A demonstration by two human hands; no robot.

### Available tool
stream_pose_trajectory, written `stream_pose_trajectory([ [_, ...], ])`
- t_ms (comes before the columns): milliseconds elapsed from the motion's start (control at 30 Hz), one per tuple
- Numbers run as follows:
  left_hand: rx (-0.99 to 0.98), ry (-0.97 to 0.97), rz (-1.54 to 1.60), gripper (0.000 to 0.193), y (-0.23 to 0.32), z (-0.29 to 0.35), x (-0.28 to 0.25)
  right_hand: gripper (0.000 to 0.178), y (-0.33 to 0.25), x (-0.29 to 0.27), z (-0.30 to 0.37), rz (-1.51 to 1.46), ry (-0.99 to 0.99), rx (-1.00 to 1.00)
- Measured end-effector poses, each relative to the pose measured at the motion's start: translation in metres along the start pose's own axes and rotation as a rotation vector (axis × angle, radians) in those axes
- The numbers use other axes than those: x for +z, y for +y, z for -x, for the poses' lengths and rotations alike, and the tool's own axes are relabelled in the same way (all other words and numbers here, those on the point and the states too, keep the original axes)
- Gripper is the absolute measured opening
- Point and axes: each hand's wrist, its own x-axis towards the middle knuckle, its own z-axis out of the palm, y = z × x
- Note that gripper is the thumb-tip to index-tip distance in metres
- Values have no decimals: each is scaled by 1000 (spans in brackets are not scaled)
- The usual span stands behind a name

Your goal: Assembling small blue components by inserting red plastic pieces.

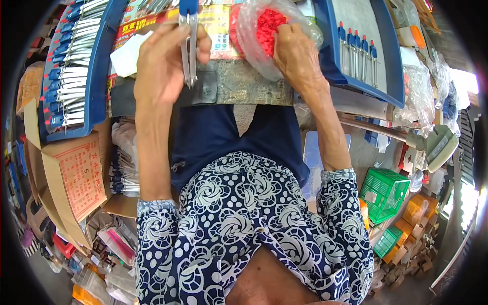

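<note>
A drawing compass (191,46) with a blue head and silvery metal legs is gripped by my left hand (165,61), its points toward me, above the front of the worktable. My left fingers are closed round its legs. At the right, my right hand (300,53) reaches into an open clear plastic bag (264,66) of small red plastic parts (268,25). Its fingers are bent and pressed together, with the tips down among the parts; whatever they hold is hidden.
A blue tray (96,66) at the left holds many compasses with red tips. Another blue tray (356,84) at the right has a short row of them (358,48). White paper (127,55) lies by my left hand. A cardboard box (76,178) and green crate (385,195) stand lower down.
</note>
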Motion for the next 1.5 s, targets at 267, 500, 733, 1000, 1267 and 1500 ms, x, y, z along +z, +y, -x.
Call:
stream_pose_trajectory([
  [267,14,182,-71,27,9,77,-8,17,-3,13,-11,155,-22,46],
  [500,135,343,-722,27,27,97,-23,12,0,14,-9,-4,96,-11],
  [733,321,400,-2113,13,54,79,-35,13,4,14,-4,-121,137,4],
  [1000,462,-114,-2506,14,66,30,-62,10,7,14,2,-319,147,61],
  [1267,379,-443,-2586,5,84,9,-34,14,8,15,6,-369,111,113],
  [1500,513,-593,-2584,6,89,8,-33,13,9,16,7,-452,83,145],
])
